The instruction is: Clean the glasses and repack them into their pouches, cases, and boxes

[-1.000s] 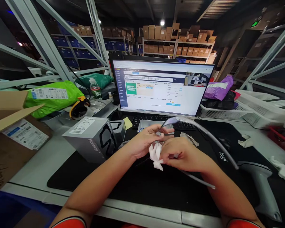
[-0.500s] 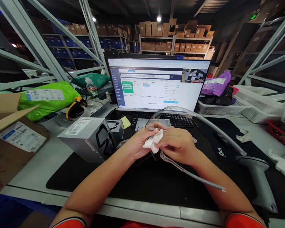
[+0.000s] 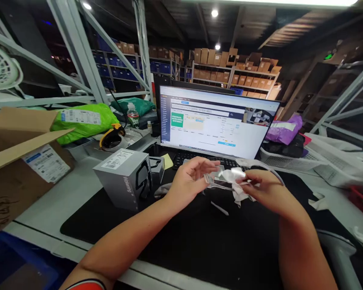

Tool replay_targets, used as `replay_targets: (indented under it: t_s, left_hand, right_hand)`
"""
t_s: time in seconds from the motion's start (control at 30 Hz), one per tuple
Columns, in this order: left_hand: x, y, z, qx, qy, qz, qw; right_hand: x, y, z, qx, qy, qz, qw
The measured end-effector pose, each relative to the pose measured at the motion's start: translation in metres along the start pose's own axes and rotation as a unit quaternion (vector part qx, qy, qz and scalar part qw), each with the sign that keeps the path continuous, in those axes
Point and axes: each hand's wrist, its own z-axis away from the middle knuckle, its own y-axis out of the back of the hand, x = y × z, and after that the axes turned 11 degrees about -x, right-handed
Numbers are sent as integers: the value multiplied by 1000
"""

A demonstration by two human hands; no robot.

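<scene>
In front of the monitor, my left hand [image 3: 189, 181] is closed on one end of a pair of clear-framed glasses [image 3: 210, 181], gripping between thumb and fingers. A pale temple of the glasses curves behind my right hand [image 3: 266, 189]. That hand pinches a crumpled white wipe [image 3: 234, 175], blurred by motion, close to the glasses. Whether wipe and frame touch, I cannot tell. Below the hands, a thin pale strip [image 3: 220, 208] shows over the black mat [image 3: 211, 241]; whether it belongs to the glasses is unclear.
Left of my hands stand a grey printed box [image 3: 117, 181] and a smaller grey box [image 3: 157, 167]. Behind are a keyboard [image 3: 181, 160] and the monitor [image 3: 205, 129]. An open carton [image 3: 15, 181] is far left. A scanner [image 3: 341, 257] lies at right, near crumpled tissue [image 3: 318, 202].
My hands have moved apart; the right one has shifted right with the white wipe. The glasses have turned and dropped lower. The camera view has swung left and up.
</scene>
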Motion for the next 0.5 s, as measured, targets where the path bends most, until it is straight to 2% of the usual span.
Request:
replay_targets:
  t_s: [0.1, 0.17, 0.23, 0.37, 0.4, 0.43, 0.5]
  left_hand:
    - [5, -2, 4, 36, -15, -86, 995]
    - [6, 0, 4, 43, -15, -104, 994]
    - [5, 6, 3, 51, -18, -116, 992]
    - [5, 17, 3, 97, -65, -232, 966]
    - [4, 18, 3, 104, -78, -267, 955]
    - [4, 18, 4, 106, -88, -298, 944]
    - [3, 16, 6, 100, -93, -341, 930]
  right_hand:
    - [-5, -10, 2, -28, -18, 79, 996]
    - [-17, -19, 2, -52, -23, 120, 991]
    - [-30, -21, 5, -44, -24, 144, 988]
    - [-49, -3, 29, -54, 55, 72, 994]
    - [-52, 4, 38, -20, 56, 49, 997]
    - [-54, 9, 47, 45, 36, 32, 998]
    - [-56, 15, 60, 200, -32, 24, 979]
